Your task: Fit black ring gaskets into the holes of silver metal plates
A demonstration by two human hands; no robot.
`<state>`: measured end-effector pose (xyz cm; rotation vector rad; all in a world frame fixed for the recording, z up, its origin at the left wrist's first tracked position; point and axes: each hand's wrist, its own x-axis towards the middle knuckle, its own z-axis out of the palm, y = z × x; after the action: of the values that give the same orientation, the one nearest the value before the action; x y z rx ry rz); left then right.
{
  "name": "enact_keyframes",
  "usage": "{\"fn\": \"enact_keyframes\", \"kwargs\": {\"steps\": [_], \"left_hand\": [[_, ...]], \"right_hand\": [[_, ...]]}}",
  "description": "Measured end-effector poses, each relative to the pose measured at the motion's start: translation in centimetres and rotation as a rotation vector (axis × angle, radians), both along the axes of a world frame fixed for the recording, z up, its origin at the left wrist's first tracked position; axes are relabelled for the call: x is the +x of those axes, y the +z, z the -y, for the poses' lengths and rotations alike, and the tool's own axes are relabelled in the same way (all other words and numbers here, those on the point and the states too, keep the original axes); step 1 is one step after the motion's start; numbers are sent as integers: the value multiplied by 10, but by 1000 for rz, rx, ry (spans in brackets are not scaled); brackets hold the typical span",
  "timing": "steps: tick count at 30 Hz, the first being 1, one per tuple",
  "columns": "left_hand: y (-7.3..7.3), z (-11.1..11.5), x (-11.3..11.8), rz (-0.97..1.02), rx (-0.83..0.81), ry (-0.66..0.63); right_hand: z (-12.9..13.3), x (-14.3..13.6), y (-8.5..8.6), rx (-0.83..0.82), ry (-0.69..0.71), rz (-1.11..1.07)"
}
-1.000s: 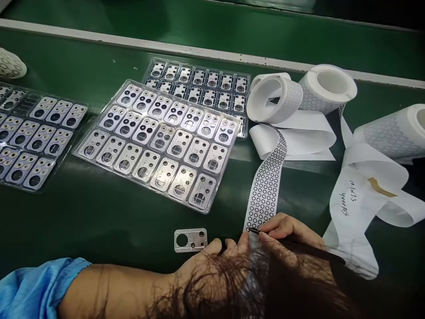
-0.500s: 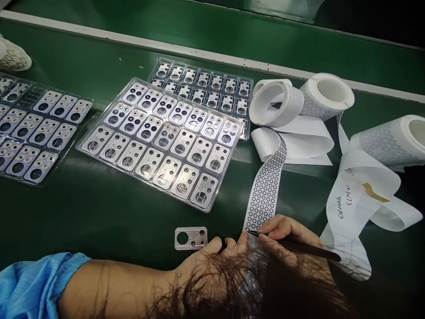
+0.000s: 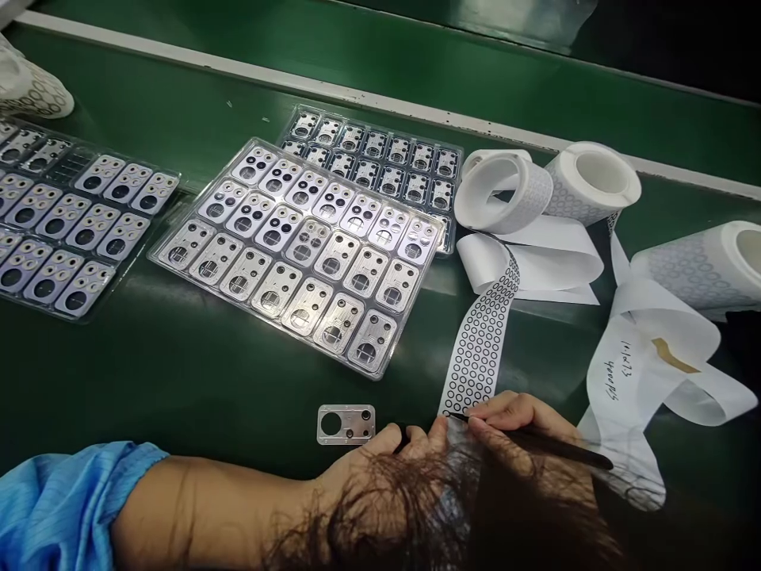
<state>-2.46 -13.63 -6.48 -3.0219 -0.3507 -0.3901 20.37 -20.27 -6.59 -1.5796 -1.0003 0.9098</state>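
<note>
My right hand (image 3: 517, 420) grips black tweezers (image 3: 535, 442), their tip touching the near end of a white liner strip (image 3: 480, 341) printed with small black rings. My left hand (image 3: 380, 460) rests on the green surface and presses its fingertips on the strip's near end; strands of dark hair partly hide it. A single clear rectangular plate with holes (image 3: 346, 423) lies just left of my left hand, apart from it.
A clear tray (image 3: 300, 252) of several metal camera-frame parts sits ahead, a second tray (image 3: 380, 159) behind it and a third (image 3: 65, 230) at far left. White ring-label rolls (image 3: 505, 186) (image 3: 594, 182) (image 3: 707, 258) and loose liner (image 3: 642, 373) lie at right.
The view has shifted slightly, so the trays sit a little further right in the picture. Both hands stay in place at the strip's end with the tweezers held.
</note>
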Motion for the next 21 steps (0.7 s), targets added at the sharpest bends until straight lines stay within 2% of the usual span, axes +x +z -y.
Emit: {"fn": "enact_keyframes", "kwargs": {"steps": [4,8,12,16,19,21], "left_hand": [[3,-2,2,5,-18,35],[4,5,-1,59,-44,45],[1,10,-26,122,-3,-17],[2,-16,-66,239,-57,-78],[3,-42,-85,339,-134,-9],[1,-50,-90,359,-174,22]], "right_hand": [[-4,-2,5,68,-17,34],[-11,-6,19,112,-61,21],[-11,-18,30,67,-160,-41],[-16,-43,36,-11,-130,-115],[-26,-62,37,-14,-22,-221],[-28,-70,33,-11,16,-233]]}}
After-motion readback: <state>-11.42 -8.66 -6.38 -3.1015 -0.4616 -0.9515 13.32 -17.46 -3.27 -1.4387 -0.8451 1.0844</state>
